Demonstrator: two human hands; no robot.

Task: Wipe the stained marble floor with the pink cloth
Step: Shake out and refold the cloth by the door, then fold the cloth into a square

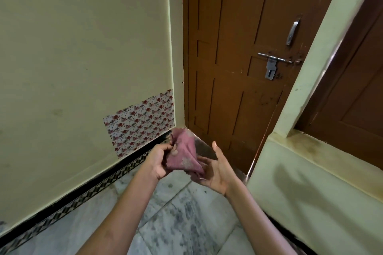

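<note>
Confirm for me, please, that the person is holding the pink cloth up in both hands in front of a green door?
Not quite: the door is brown, not green, as the head view shows. The pink cloth is indeed held up between the left hand and the right hand.

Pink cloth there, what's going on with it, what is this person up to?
A person stands in a corner by a brown door, holding the pink cloth up in both hands, well above the floor. The left hand has a closed grip on one bunched end, while the right hand lies open, palm up, under the other end. The marble floor below shows dark stains, and the cloth is not touching it, so no wiping is happening at this moment.
</note>
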